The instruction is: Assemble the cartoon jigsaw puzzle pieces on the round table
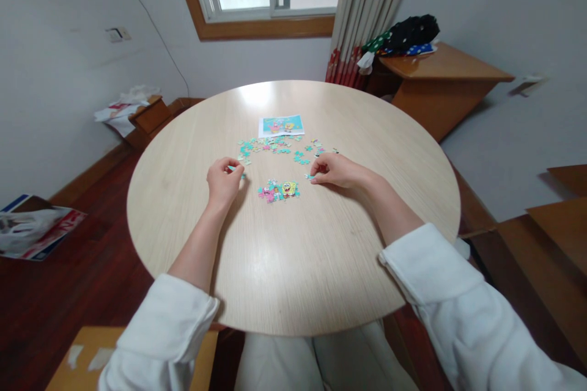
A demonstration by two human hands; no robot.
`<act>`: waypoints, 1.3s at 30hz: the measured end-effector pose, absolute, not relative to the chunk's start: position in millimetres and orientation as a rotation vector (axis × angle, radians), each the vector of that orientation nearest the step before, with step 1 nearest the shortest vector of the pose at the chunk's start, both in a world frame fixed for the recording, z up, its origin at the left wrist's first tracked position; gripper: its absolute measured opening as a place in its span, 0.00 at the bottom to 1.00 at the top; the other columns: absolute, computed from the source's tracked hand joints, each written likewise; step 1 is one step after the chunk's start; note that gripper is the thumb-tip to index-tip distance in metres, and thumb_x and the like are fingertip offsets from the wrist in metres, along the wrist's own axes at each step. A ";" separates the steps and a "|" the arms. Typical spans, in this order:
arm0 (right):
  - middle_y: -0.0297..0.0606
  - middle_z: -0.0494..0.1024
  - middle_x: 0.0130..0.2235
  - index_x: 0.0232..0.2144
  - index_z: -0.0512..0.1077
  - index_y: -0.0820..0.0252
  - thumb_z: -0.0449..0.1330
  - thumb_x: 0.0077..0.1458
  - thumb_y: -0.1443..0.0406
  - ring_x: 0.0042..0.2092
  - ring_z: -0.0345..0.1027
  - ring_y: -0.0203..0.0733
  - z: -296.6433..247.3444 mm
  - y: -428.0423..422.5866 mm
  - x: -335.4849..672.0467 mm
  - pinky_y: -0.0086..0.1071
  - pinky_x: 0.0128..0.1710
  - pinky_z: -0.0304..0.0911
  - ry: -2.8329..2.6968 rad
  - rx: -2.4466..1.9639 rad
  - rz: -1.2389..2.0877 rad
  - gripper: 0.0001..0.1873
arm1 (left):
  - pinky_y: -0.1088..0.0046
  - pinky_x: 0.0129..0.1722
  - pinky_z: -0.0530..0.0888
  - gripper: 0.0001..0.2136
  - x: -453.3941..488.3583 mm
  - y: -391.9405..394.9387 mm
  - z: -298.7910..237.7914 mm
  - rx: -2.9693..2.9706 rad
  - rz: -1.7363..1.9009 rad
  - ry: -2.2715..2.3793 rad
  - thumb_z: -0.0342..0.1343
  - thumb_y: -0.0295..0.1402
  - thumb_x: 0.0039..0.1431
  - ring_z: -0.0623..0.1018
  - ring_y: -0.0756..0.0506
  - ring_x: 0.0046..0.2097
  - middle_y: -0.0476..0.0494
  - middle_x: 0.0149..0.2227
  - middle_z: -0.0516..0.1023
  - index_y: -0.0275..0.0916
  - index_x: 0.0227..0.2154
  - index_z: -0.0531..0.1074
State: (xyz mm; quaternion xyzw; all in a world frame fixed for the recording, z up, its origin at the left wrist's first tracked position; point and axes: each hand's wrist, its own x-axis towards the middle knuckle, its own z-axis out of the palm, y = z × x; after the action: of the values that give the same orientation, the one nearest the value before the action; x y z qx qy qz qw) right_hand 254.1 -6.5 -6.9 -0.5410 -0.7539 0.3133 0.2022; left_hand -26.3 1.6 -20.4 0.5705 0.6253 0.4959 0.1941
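I sit at a round pale wooden table [293, 269]. My left hand [223, 182] rests on it with fingers curled, pinching a small teal jigsaw piece. My right hand [334, 170] lies to the right, fingers closed on another small teal piece at its fingertips. Between the two hands sits a joined patch of puzzle [279, 190] in pink, yellow and teal. Several loose teal pieces [275, 148] are scattered just beyond the hands. A small printed reference picture [281, 126] lies flat farther back.
A wooden side table [440, 73] with dark and dotted cloth stands at the back right by a curtain [367, 6]. A window is behind. Papers and a plastic bag [32, 232] lie on the red floor at left. A cardboard box [92, 354] is near my left elbow.
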 end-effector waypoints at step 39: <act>0.36 0.76 0.31 0.32 0.75 0.58 0.61 0.51 0.68 0.34 0.67 0.38 -10.2 -15.7 209.2 0.33 0.37 0.61 -1.927 -1.349 0.671 0.04 | 0.71 0.35 0.68 0.04 -19.9 -2.0 -15.8 1.672 1.286 1.618 0.57 0.29 0.44 0.69 0.49 0.28 0.47 0.26 0.77 0.38 0.19 0.73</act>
State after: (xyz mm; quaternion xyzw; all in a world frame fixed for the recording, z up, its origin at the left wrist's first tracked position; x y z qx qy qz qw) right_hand 209.2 -15.7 -10.2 -0.5185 -0.7407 0.2579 0.3407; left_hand -19.9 -2.0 -15.8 0.6106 0.5911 0.4696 0.2394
